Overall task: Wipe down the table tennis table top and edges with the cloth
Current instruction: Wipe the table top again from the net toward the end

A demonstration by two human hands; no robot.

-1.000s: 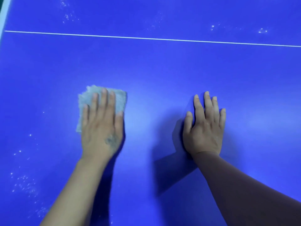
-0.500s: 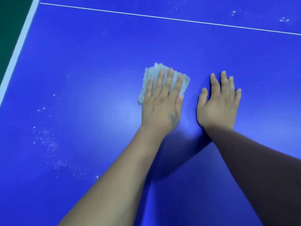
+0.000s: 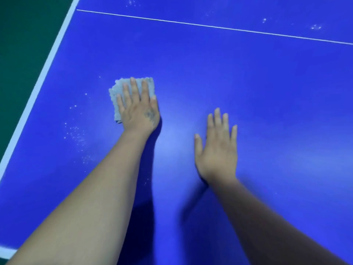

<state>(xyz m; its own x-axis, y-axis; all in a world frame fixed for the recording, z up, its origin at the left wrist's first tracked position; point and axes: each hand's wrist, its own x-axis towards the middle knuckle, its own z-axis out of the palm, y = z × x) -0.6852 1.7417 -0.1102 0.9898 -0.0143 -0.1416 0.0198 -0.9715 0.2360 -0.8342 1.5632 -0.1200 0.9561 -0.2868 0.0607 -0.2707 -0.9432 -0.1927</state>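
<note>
While the left hand [image 3: 138, 109] presses flat, fingers straight, on a small pale grey fuzzy cloth [image 3: 122, 92], its palm hides the cloth's near half. That cloth lies on the blue table tennis table top [image 3: 248, 92], toward ten o'clock from the right hand [image 3: 217, 148]. The right hand rests spread and flat on bare blue, slightly blurred. White specks [image 3: 76, 133] scatter at eight o'clock from the cloth. A white edge stripe [image 3: 44, 73] runs at left, its near corner cut off.

Left hand [image 3: 138, 111] flat on cloth [image 3: 122, 92], blue table [image 3: 248, 83]
</note>
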